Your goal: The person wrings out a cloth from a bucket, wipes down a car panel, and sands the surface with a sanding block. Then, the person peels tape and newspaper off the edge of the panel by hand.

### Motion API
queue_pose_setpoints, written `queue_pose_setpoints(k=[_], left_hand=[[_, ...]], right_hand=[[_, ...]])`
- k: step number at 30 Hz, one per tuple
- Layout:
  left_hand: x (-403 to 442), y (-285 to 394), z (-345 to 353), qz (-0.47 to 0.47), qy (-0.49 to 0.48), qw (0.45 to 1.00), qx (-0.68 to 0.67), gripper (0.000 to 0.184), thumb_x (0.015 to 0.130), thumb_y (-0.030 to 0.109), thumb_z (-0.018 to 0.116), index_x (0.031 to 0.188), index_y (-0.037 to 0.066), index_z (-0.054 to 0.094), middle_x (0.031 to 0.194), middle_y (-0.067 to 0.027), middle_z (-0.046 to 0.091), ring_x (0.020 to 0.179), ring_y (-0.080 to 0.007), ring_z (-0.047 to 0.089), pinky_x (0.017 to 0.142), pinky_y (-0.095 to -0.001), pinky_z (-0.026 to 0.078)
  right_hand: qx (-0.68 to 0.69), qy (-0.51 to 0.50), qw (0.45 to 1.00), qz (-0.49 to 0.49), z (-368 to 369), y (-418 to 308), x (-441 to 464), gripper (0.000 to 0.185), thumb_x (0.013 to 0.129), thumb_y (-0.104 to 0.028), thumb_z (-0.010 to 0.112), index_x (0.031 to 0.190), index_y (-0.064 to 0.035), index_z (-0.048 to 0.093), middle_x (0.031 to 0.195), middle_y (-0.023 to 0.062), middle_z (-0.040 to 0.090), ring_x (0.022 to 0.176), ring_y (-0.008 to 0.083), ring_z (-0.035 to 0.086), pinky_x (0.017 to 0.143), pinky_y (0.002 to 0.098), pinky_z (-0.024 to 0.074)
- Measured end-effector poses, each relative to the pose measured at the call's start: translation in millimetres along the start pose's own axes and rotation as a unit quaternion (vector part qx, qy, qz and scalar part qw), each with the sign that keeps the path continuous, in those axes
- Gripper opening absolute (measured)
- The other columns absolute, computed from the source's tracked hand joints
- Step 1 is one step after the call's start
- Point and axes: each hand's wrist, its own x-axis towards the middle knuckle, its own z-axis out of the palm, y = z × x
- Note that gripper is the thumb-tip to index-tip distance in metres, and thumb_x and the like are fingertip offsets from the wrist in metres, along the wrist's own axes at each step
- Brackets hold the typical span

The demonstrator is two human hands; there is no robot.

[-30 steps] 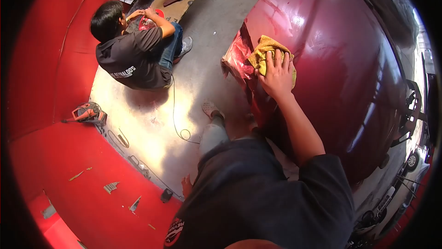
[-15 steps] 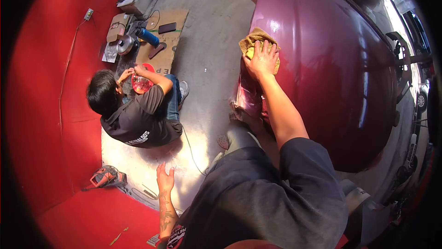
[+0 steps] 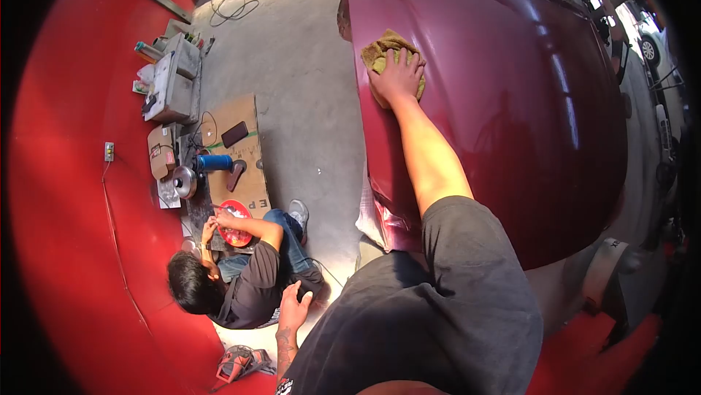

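My right hand (image 3: pixel 398 77) presses a yellow-brown cloth (image 3: pixel 387 43) onto a dark red, glossy car hood (image 3: pixel 482 103), near its left edge. Its fingers are spread over the cloth, which bunches up beyond the fingertips. Low in the view, my left hand (image 3: pixel 294 307) hangs in the air beside my shirt, close to a seated co-worker's back. Its fingers are apart and it holds nothing. Crumpled shiny film (image 3: pixel 380 223) hangs at the near left corner of the hood.
A co-worker (image 3: pixel 248 285) sits at the left, hands at a red bowl (image 3: pixel 235 223). Near them are cardboard (image 3: pixel 244 121), a phone (image 3: pixel 235 134), a blue bottle (image 3: pixel 215 163) and a round metal pot (image 3: pixel 185 182). An orange-and-black tool (image 3: pixel 237 364) lies behind. A cable (image 3: pixel 237 12) crosses the floor.
The view has shifted forward along the car. My right hand and the cloth have moved farther up the hood's left side. My left hand has come more into view, beside the co-worker.
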Motion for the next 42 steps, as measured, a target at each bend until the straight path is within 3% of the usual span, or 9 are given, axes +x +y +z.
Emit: queue_pose_setpoints(k=[4, 9, 14, 17, 25, 27, 33, 42], left_hand=[[49, 33, -39, 0.045, -0.003, 0.998, 0.037, 0.053, 0.090, 0.025, 0.065, 0.133, -0.003, 0.052, 0.134, -0.0233, 0.052, 0.128, -0.0351, 0.048, 0.109, -0.0397, 0.037], [118, 85, -74, 0.153, -0.067, 0.980, 0.111, 0.054, 0.089, 0.027, 0.066, 0.134, 0.001, 0.052, 0.133, -0.0218, 0.054, 0.125, -0.0360, 0.051, 0.105, -0.0410, 0.041], [190, 132, -95, 0.245, -0.140, 0.943, 0.177, 0.055, 0.092, 0.035, 0.062, 0.135, 0.002, 0.051, 0.132, -0.0225, 0.053, 0.123, -0.0388, 0.052, 0.103, -0.0435, 0.043], [224, 173, -111, 0.254, -0.169, 0.929, 0.209, 0.054, 0.092, 0.036, 0.061, 0.135, 0.004, 0.051, 0.131, -0.0215, 0.054, 0.120, -0.0387, 0.054, 0.101, -0.0440, 0.044], [375, 217, -156, 0.364, -0.245, 0.869, 0.231, 0.055, 0.093, 0.041, 0.059, 0.133, 0.005, 0.053, 0.129, -0.0208, 0.055, 0.115, -0.0389, 0.057, 0.097, -0.0451, 0.048], [397, 223, -189, 0.344, -0.261, 0.875, 0.219, 0.054, 0.093, 0.040, 0.059, 0.132, 0.004, 0.053, 0.129, -0.0209, 0.056, 0.115, -0.0386, 0.057, 0.096, -0.0449, 0.048], [458, 219, -299, 0.259, -0.186, 0.938, 0.137, 0.051, 0.093, 0.035, 0.060, 0.132, 0.003, 0.053, 0.129, -0.0197, 0.056, 0.116, -0.0365, 0.057, 0.097, -0.0419, 0.047], [519, 205, -360, 0.262, -0.085, 0.959, 0.073, 0.050, 0.091, 0.026, 0.065, 0.132, 0.001, 0.053, 0.134, -0.0244, 0.050, 0.127, -0.0388, 0.048, 0.106, -0.0401, 0.041]], right_hand=[[0.013, 0.009, 0.999, -0.042, -12, 18, -37, 0.075, 0.083, -0.049, 0.062, 0.144, -0.0102, 0.043, 0.152, 0.0169, 0.034, 0.142, 0.0413, 0.025, 0.117, 0.0527, 0.0209], [0.036, 0.028, 0.998, -0.045, -41, 55, -151, 0.075, 0.078, -0.043, 0.071, 0.141, -0.0100, 0.046, 0.148, 0.0165, 0.038, 0.139, 0.0441, 0.028, 0.110, 0.0584, 0.0286], [-0.002, -0.045, 0.999, 0.028, -62, 82, -254, 0.081, 0.079, -0.044, 0.071, 0.147, -0.0138, 0.040, 0.154, 0.0130, 0.031, 0.142, 0.0433, 0.023, 0.112, 0.0604, 0.0248], [-0.034, -0.066, 0.995, 0.060, -67, 79, -266, 0.079, 0.079, -0.042, 0.069, 0.146, -0.0107, 0.040, 0.154, 0.0173, 0.030, 0.142, 0.0456, 0.022, 0.112, 0.0600, 0.0241], [-0.073, -0.009, 0.981, 0.182, -32, 9, -136, 0.078, 0.082, -0.044, 0.065, 0.145, -0.0064, 0.041, 0.153, 0.0201, 0.031, 0.142, 0.0463, 0.022, 0.114, 0.0592, 0.0211], [-0.076, 0.011, 0.977, 0.201, -19, -10, -94, 0.078, 0.083, -0.045, 0.064, 0.146, -0.0063, 0.040, 0.153, 0.0199, 0.030, 0.142, 0.0462, 0.022, 0.115, 0.0582, 0.0208], [-0.084, -0.005, 0.969, 0.232, 14, -56, 67, 0.078, 0.085, -0.048, 0.059, 0.147, -0.0069, 0.037, 0.154, 0.0204, 0.029, 0.143, 0.0457, 0.020, 0.117, 0.0563, 0.0156], [-0.069, -0.038, 0.968, 0.239, 56, -115, 286, 0.077, 0.088, -0.051, 0.052, 0.150, -0.0098, 0.033, 0.157, 0.0190, 0.025, 0.146, 0.0429, 0.015, 0.119, 0.0543, 0.0085]])
